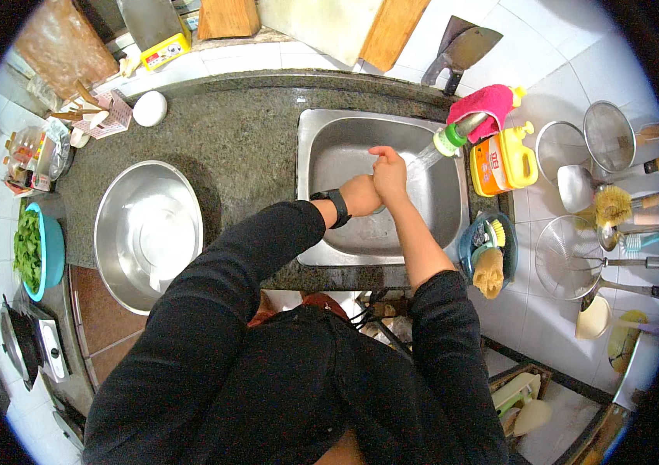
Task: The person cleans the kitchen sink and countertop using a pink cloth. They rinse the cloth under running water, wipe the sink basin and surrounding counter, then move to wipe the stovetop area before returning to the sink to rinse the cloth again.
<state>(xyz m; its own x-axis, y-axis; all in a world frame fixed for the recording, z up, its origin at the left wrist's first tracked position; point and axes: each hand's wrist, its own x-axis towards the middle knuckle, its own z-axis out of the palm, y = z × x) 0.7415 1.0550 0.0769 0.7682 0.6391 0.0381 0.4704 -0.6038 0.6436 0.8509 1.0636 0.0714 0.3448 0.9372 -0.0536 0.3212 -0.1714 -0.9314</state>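
Observation:
Over the stainless steel sink (329, 151), my left hand (360, 196) and my right hand (390, 174) touch, one against the other. A dark band is on my left wrist. My left fingers are hidden behind my right hand, and a few fingertips stick out at the top of my right hand. No object shows in either hand. Water (422, 161) runs from the tap's green and white nozzle (449, 140) into the basin, just right of my right hand. A pink cloth (489, 107) is draped over the tap.
A large steel bowl (132, 244) stands on the granite counter (248, 145) to the left, and a blue basin (53, 250) of leafy greens is farther left. Right of the sink are a yellow detergent jug (515, 163) and a blue container (512, 256) of brushes. Strainers (567, 261) hang on the wall.

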